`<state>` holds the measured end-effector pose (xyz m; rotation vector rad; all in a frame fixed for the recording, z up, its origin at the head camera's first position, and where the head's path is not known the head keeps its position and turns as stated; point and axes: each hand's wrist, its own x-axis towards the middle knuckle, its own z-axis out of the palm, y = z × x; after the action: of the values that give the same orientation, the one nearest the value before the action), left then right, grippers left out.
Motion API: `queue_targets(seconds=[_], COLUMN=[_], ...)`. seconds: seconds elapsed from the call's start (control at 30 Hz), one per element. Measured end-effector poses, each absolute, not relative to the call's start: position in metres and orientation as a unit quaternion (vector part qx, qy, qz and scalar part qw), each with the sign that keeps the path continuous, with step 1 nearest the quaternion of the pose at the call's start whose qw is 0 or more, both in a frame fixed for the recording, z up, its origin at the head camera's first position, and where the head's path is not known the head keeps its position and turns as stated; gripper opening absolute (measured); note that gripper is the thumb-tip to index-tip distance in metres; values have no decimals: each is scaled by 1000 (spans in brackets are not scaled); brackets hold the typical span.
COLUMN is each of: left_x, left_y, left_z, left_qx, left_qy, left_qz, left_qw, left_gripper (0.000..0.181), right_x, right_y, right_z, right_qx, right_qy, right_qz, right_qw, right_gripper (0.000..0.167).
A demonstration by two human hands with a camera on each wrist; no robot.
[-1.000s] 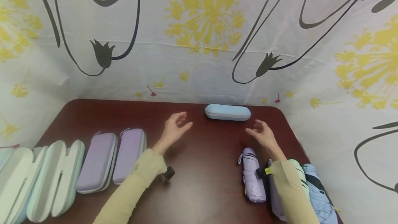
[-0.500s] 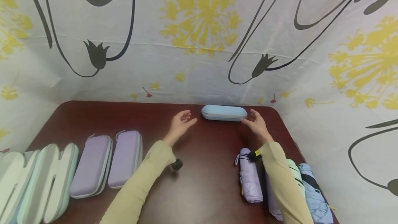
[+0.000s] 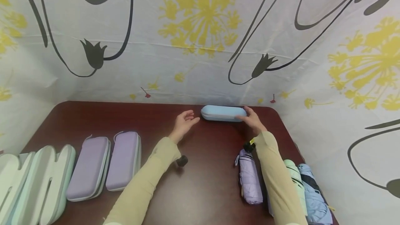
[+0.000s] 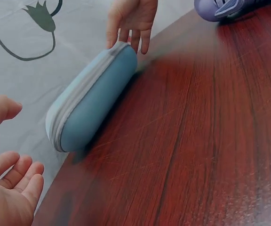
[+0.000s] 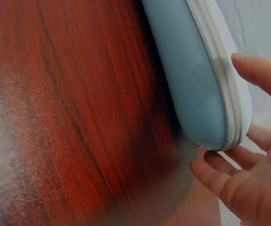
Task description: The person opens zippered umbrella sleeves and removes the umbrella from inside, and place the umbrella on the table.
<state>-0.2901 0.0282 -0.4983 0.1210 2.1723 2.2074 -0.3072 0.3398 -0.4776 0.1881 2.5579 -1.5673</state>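
A light blue zippered hard case (image 3: pixel 223 113) lies closed at the back edge of the table, its pale zipper running along the side. My right hand (image 3: pixel 252 120) is at its right end, thumb at the near side and fingers around the end. In the right wrist view that hand (image 5: pixel 255 174) has its fingers loosely spread at the case's rounded end (image 5: pixel 206 117); firm contact is hard to tell. My left hand (image 3: pixel 184 124) hovers off the left end, thumb and fingers apart, holding nothing. The left wrist view shows a gap between the left hand (image 4: pixel 11 183) and the case.
Two purple zippered cases (image 3: pixel 89 167) lie at the left, beside opened pale green cases (image 3: pixel 40 186). Folded umbrellas, a purple one (image 3: pixel 251 180), a green one (image 3: pixel 295 178) and a blue one (image 3: pixel 315 193), lie at the right. A patterned cloth (image 3: pixel 187 61) hangs behind the table (image 3: pixel 200 183).
My right hand has moved left and away from me to the right end of the blue case. My left hand has shifted slightly toward its left end. The case itself stays put.
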Motion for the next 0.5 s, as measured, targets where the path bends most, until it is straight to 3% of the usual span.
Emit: queue_targets(seconds=[0.5], left_x=[-296], left_y=[29], left_z=[-504], left_qx=[41], left_qy=[718], left_qz=[694], left_qw=[32], left_gripper=[52], right_x=[-311], right_y=[337], right_z=[-478], right_qx=[53], right_qy=[865], right_qz=[-495], right_qw=[63], right_gripper=[76])
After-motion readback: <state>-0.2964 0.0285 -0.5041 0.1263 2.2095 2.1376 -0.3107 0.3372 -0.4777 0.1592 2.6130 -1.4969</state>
